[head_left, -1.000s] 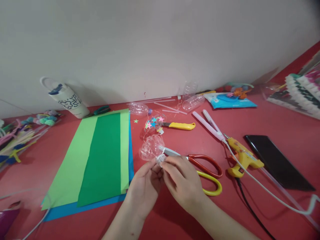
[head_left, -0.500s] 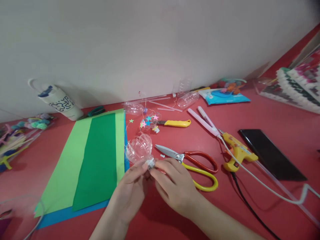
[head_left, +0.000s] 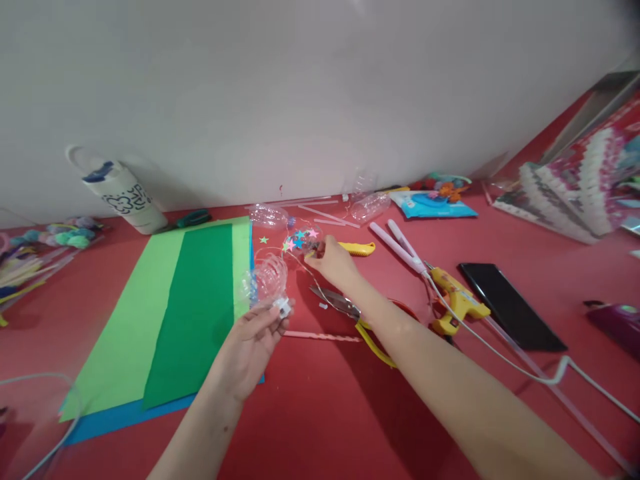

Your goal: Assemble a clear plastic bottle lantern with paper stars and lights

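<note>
My left hand [head_left: 256, 333] pinches a small white plastic piece [head_left: 283, 307] with a thin wire near it. Just behind it lies a ball of curled clear plastic strips [head_left: 270, 275], on the edge of the coloured sheets. Farther forward, my right hand [head_left: 333, 260] has its fingers closed beside a clear plastic piece with star stickers [head_left: 300, 240]. What those fingers hold is hidden. My right forearm passes over the scissors [head_left: 340, 303], covering part of their handles. A yellow utility knife [head_left: 357, 249] sticks out beyond my right hand.
Green sheets [head_left: 200, 307] and a tumbler [head_left: 125, 197] are at the left. Clear bottles [head_left: 370, 207] and a blue wipes pack [head_left: 435, 203] stand along the wall. To the right are a pink hair straightener [head_left: 397, 248], a corded yellow glue gun [head_left: 457, 300] and a phone [head_left: 513, 307].
My right hand has left the white piece and reached forward to the star-stickered plastic. My left hand keeps the piece, moved slightly left. A pink twisted stick now shows on the table.
</note>
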`<state>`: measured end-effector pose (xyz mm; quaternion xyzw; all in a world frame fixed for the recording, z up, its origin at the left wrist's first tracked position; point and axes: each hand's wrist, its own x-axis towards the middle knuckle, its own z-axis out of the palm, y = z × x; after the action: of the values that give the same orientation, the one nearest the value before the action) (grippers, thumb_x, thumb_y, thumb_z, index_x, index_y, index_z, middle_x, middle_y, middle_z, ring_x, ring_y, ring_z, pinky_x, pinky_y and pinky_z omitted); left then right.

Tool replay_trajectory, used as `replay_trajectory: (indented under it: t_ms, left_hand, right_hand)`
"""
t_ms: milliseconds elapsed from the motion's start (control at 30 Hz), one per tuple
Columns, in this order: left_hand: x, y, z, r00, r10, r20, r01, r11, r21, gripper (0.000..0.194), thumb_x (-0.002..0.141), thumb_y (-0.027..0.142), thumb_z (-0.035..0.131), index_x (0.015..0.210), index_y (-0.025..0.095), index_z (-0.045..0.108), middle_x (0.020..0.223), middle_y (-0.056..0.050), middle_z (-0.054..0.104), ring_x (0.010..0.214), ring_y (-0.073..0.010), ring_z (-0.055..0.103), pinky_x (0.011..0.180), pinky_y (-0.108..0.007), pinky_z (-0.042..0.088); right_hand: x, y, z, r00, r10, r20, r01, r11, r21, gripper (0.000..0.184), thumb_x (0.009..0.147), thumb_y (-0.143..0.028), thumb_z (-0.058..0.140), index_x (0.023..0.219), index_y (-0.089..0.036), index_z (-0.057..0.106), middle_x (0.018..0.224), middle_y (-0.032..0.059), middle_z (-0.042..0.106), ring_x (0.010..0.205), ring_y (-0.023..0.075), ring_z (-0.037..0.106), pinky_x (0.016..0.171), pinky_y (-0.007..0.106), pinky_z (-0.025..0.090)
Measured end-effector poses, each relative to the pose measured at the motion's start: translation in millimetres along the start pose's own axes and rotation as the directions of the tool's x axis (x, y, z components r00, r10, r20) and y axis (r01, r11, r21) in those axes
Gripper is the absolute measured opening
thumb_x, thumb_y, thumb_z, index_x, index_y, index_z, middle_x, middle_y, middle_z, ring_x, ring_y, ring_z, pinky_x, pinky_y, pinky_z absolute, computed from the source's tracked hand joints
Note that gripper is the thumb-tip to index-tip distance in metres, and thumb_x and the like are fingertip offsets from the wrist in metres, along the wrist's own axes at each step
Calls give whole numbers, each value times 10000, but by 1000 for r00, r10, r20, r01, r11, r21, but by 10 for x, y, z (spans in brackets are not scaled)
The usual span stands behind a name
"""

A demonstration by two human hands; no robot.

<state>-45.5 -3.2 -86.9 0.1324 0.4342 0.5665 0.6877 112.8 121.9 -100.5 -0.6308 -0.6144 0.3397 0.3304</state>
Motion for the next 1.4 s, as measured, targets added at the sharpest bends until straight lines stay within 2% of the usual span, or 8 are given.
replay_trajectory:
  t_ms: [167,333,433,533,667,933,1233,1400]
  left_hand:
    - [0,2,-27,1000,2,29,0,998,-59,91,713,34,638,758,95,688,794,-89,713,720,-132,655,687,-226,535]
    - [-40,62,-1,997,-74,32,78,983,-164,139,780,27,546,800,85,670,825,-115,700,710,-144,650,670,-250,551]
    - [-51,76,11,994,-103,36,108,973,-206,151,791,25,519,823,80,657,870,-143,696,728,-157,652,674,-259,555]
    - [-44,75,11,993,-110,44,117,964,-240,149,799,33,510,794,80,651,867,-145,693,746,-166,655,690,-269,558]
    - [-45,75,2,993,-116,29,119,960,-253,158,800,30,507,767,87,650,859,-136,695,754,-173,660,689,-279,559]
    - [-63,76,12,992,-123,20,124,957,-261,155,807,40,515,838,77,662,909,-158,701,756,-187,667,692,-298,560]
    - [-119,63,24,984,-162,79,179,934,-308,135,799,57,542,857,80,661,877,-133,699,755,-177,663,706,-283,557]
    - [-122,59,30,985,-145,89,166,938,-306,141,802,63,541,877,75,661,880,-134,697,757,-177,661,706,-284,554]
  right_hand:
    - [68,8,116,989,122,86,-141,948,284,328,887,-325,546,1174,-166,528,1177,79,566,988,205,589,819,419,510]
    - [-61,-120,-145,948,139,287,-293,732,615,314,889,-333,543,1154,-163,539,1144,72,581,953,194,601,791,400,521]
    - [-154,-248,-271,929,114,352,-350,584,733,202,906,-292,521,985,-125,602,917,41,659,738,118,638,671,285,552]
    - [-233,-362,-322,918,82,388,-379,468,798,208,908,-229,507,772,-119,618,657,16,676,525,61,618,551,156,547]
    - [-299,-450,-337,924,33,380,-363,386,848,158,846,-233,603,727,-130,621,600,14,684,518,70,645,528,118,549]
    - [-367,-506,-394,954,-15,300,-271,390,880,83,792,-207,643,737,-146,633,604,-3,678,536,78,655,528,130,558]
    - [-389,-475,-352,969,-15,246,-209,476,854,218,660,-281,754,635,-161,575,556,-32,630,464,71,603,446,152,516]
    - [-401,-487,-291,979,-6,205,-176,486,856,332,583,-284,798,600,-184,482,530,-68,603,496,126,654,435,191,514]
